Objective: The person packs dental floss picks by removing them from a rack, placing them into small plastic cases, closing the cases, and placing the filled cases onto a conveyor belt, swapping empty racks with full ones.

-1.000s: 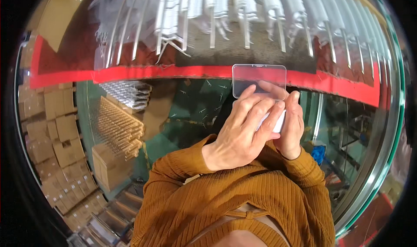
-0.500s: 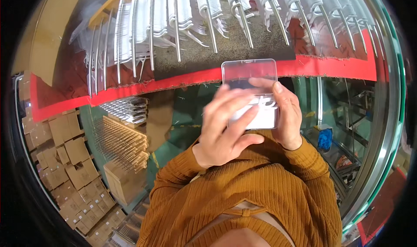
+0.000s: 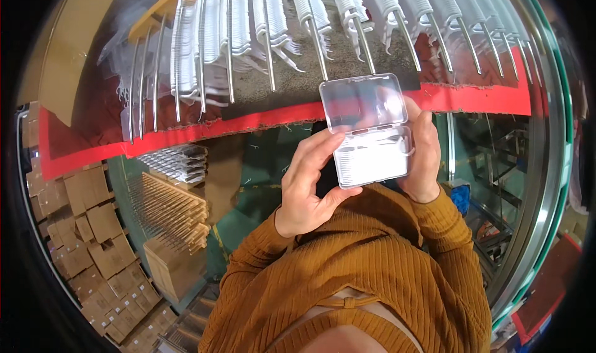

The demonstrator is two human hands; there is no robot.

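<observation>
A small clear plastic box (image 3: 372, 182) is held between both hands above my lap, its hinged lid (image 3: 363, 102) raised on the far side. Inside lies a tightly packed stack of white floss picks (image 3: 375, 160). My left hand (image 3: 304, 192) grips the box's left side, fingertips near the hinge and thumb at the near corner. Around the right side, my right hand (image 3: 423, 160) is closed, its fingers partly hidden behind the box and showing faintly through the lid.
Beyond the box, metal rods (image 3: 271, 61) carry rows of white floss picks (image 3: 267, 18) over a red-edged bench (image 3: 205, 129). Below left stand a wooden rack with pins (image 3: 177, 210) and many cardboard boxes (image 3: 112, 223). A metal frame (image 3: 528, 229) runs along the right.
My left hand has come off the top of the floss picks and now grips the box's left side. The box has shifted slightly right and tilted.
</observation>
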